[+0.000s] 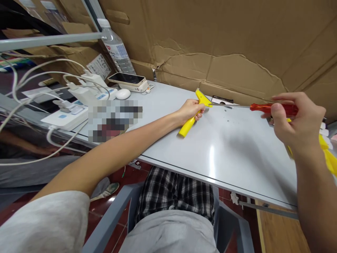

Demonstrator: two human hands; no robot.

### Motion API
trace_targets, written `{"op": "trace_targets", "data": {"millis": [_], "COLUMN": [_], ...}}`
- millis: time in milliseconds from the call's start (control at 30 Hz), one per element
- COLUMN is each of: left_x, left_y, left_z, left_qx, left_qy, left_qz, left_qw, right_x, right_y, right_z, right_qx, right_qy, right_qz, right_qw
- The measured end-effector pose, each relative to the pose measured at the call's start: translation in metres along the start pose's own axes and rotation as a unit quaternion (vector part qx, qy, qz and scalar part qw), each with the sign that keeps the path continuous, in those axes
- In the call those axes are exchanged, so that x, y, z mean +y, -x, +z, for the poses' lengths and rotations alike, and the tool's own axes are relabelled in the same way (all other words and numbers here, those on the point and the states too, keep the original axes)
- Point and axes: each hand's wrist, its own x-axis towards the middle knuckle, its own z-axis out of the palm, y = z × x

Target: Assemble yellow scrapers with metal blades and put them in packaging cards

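My left hand (191,111) is closed around a yellow scraper (187,127), near where its handle meets the wide head. The scraper is held at a slant over the white table (184,154), handle end toward me. In my right hand (300,119) is a screwdriver (263,107) with a clear red handle and a long thin metal shaft. The shaft points left, and its tip meets the side of the scraper's head. Several tiny dark pieces (228,121) lie on the table just right of the scraper; they are too small to name.
At the left stand a white power strip (65,117) with plugs and cables, a phone (126,78), a white mouse (123,93) and a water bottle (118,52). Cardboard (223,42) walls the back. More yellow items (328,154) sit at the far right. A blurred patch hides something left.
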Motion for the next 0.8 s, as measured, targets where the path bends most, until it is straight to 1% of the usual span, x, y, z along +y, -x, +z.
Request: {"op": "trace_targets", "data": {"millis": [33, 67, 100, 133, 200, 267, 300, 333, 400, 433, 500, 567, 600, 633, 667, 733, 767, 800], "left_x": [0.000, 0.000, 0.000, 0.001, 0.001, 0.002, 0.002, 0.002, 0.002, 0.002, 0.003, 0.004, 0.004, 0.005, 0.005, 0.006, 0.006, 0.007], "left_y": [0.000, 0.000, 0.000, 0.001, 0.002, 0.003, 0.003, 0.003, 0.004, 0.004, 0.004, 0.005, 0.005, 0.006, 0.007, 0.008, 0.009, 0.010], "left_z": [0.000, 0.000, 0.000, 0.000, 0.001, 0.001, 0.001, 0.001, 0.001, 0.001, 0.002, 0.002, 0.002, 0.003, 0.003, 0.003, 0.004, 0.004], "left_qx": [0.002, 0.003, 0.002, 0.000, -0.004, -0.007, -0.008, -0.008, -0.011, -0.013, -0.015, -0.013, -0.012, -0.012, -0.014, -0.018, -0.020, -0.021], "left_qy": [0.002, 0.003, 0.003, 0.002, 0.002, 0.003, 0.003, 0.003, 0.002, 0.002, 0.002, -0.001, -0.004, -0.007, -0.009, -0.011, -0.012, -0.013], "left_qz": [-0.001, -0.003, -0.004, -0.007, -0.010, -0.009, -0.008, -0.007, -0.007, -0.007, -0.008, -0.010, -0.011, -0.011, -0.010, -0.009, -0.008, -0.009], "left_qw": [1.000, 1.000, 1.000, 1.000, 1.000, 1.000, 1.000, 1.000, 1.000, 1.000, 1.000, 1.000, 1.000, 1.000, 1.000, 1.000, 1.000, 1.000], "right_x": [0.003, 0.005, 0.006, 0.006, 0.003, -0.003, -0.005, -0.006, -0.006, -0.004, 0.002, 0.008, 0.009, 0.009, 0.008, 0.005, 0.003, 0.002], "right_y": [0.001, 0.001, 0.000, -0.001, -0.003, -0.005, -0.006, -0.005, -0.004, -0.003, -0.002, -0.002, -0.002, -0.003, -0.003, -0.004, -0.004, -0.004], "right_z": [-0.001, -0.003, -0.004, -0.005, -0.007, -0.007, -0.007, -0.006, -0.004, -0.003, -0.003, -0.002, -0.002, -0.002, -0.001, 0.001, 0.002, 0.002], "right_qx": [-0.003, -0.002, 0.001, 0.005, -0.001, -0.026, -0.031, -0.029, -0.008, 0.008, 0.029, 0.032, 0.034, 0.034, 0.031, 0.023, 0.023, 0.024], "right_qy": [0.023, 0.034, 0.030, 0.014, -0.044, -0.093, -0.106, -0.117, -0.130, -0.117, -0.049, 0.013, 0.010, -0.024, -0.078, -0.176, -0.194, -0.188], "right_qz": [0.029, 0.044, 0.042, 0.022, -0.053, -0.123, -0.140, -0.134, -0.079, -0.045, 0.011, 0.024, 0.018, 0.001, -0.024, -0.085, -0.110, -0.119], "right_qw": [0.999, 0.998, 0.999, 1.000, 0.998, 0.988, 0.984, 0.984, 0.988, 0.992, 0.998, 0.999, 0.999, 0.999, 0.996, 0.980, 0.975, 0.974]}}
